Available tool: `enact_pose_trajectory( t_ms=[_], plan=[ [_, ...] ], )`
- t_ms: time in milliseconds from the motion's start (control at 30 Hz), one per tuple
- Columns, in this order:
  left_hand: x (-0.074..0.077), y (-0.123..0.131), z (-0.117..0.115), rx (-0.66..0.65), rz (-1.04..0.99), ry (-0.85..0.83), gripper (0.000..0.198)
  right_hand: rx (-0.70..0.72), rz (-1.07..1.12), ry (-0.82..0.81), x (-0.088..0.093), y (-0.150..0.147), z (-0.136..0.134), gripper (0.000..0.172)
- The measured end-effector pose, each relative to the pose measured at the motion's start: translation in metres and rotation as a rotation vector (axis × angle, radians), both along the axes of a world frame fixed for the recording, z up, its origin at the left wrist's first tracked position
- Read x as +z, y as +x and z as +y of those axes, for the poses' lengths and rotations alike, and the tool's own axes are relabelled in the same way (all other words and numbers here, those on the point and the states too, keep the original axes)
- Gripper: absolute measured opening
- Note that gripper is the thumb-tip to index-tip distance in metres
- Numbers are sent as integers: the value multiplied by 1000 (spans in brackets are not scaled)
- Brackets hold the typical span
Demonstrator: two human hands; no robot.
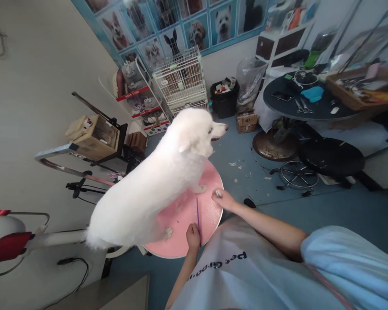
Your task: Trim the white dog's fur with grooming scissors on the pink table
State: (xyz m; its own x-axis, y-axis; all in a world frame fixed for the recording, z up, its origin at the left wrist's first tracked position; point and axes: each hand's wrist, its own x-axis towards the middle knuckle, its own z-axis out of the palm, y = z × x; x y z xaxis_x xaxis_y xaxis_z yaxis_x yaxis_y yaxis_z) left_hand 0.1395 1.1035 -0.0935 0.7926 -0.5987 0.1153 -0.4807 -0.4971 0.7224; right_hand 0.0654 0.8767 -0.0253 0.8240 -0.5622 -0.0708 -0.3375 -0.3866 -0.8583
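A white, closely trimmed dog (148,176) stands on a round pink grooming table (210,219), its head turned to the right. My left hand (192,236) is closed at the table's near edge, below the dog's belly. Out of it runs a thin purple comb (198,211), seen edge-on, so its teeth do not show. Farther right, close to the front paw, my right hand (224,199) is curled at the table's rim. A small shiny metal piece shows at its fingers; the rest of that object is hidden. Neither hand touches the dog.
On the right, a dark round table (330,97) carries scissors (303,106), a blue cloth and a wooden tray (349,88). A black stool (331,156) stands before it. Behind the dog are a white wire cage (181,77) and a trash bin (224,99). A dryer (9,239) is at left.
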Motion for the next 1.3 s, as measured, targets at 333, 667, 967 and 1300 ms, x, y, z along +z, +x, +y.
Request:
enact_pose_trajectory(
  t_ms=[333, 667, 967, 1300],
  plan=[
    [56, -14, -80, -280, 153, -101, 42, 96, -306, 131, -3, -22, 15, 23],
    [233, 83, -148, -12, -528, -204, 24, -169, -274, -231, 79, 57, -156, 24],
    [280, 97, -192, 9, -755, 73, 19, 426, 55, -225, -20, 1, -80, 22],
    [344, 80, -241, 107, -415, 141, 21, 293, 37, 207, -43, 36, -31, 13]
  ],
)
